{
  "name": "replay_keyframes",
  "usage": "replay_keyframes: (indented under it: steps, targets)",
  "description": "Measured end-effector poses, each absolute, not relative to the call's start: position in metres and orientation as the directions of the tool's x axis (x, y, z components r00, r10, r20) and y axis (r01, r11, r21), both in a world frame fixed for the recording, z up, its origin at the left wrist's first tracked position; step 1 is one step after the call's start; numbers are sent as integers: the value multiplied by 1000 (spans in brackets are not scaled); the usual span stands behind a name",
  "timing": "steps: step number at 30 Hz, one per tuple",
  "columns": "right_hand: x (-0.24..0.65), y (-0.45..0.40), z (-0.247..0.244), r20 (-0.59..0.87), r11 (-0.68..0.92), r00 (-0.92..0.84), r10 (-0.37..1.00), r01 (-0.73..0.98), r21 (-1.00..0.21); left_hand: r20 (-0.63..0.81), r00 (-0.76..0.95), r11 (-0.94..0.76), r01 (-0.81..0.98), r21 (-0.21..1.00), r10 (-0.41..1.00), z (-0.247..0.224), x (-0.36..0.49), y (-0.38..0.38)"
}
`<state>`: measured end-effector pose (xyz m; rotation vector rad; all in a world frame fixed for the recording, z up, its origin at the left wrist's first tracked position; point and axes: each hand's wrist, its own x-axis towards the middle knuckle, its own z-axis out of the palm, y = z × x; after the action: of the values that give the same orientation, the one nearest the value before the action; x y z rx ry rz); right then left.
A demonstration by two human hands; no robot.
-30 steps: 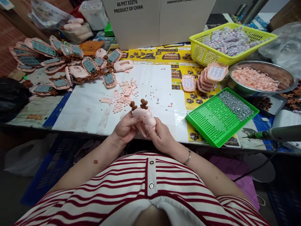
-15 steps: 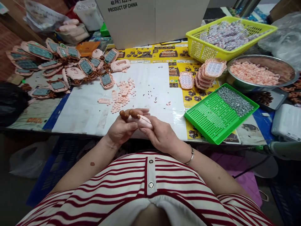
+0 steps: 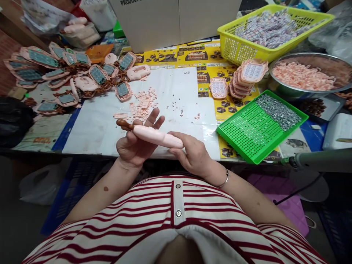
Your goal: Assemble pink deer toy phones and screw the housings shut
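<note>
Now, right hand [image 3: 196, 154]: near, thumb and fingers pinching the right end of the pink casing [image 3: 158, 136].
Left hand [image 3: 136, 148]: palm up, fingers spread wider than half a second ago; whether it bears weight, I cannot tell.
Pink casing: edge-on, over the near edge of the white sheet [image 3: 93, 128], reaching from the right hand's pinch across the left palm; it has swung since the earlier frame, its brown antlers [image 3: 125, 124] now jutting left.
Green tray [image 3: 244, 132]: right of the sheet, silver bits [image 3: 279, 112] heaped at its far end.
Small pink pieces [image 3: 145, 101]: loose on the sheet, beyond the left hand.
Yellow basket [image 3: 236, 47]: far right.
</note>
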<state>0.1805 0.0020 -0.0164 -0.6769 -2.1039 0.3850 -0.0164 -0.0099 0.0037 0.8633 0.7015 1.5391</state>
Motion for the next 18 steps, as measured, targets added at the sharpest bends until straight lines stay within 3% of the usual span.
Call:
replay_keyframes:
  steps: [4, 6, 9, 14, 18]
  targets:
    - [180, 1, -17, 711, 875, -515, 479, 349, -336, 70, 12, -52, -549, 834, 997, 4, -18, -9]
    - [179, 1, -13, 673, 859, -540, 505, 390, -331, 97, 12, -74, -564, 823, 995, 3, -19, -9]
    - [176, 2, -5, 588, 817, -568, 576, 416, -399, 123, 4, -99, -561, 822, 992, -1, -20, -10]
    - [171, -1, -4, 540, 778, -568, 621, 367, -509, 54, 140, 32, -550, 835, 989, -1, -11, -10]
    - [169, 6, -18, 435, 560, -435, 789, 216, -800, -13, 48, 37, -553, 832, 999, 6, 10, -7]
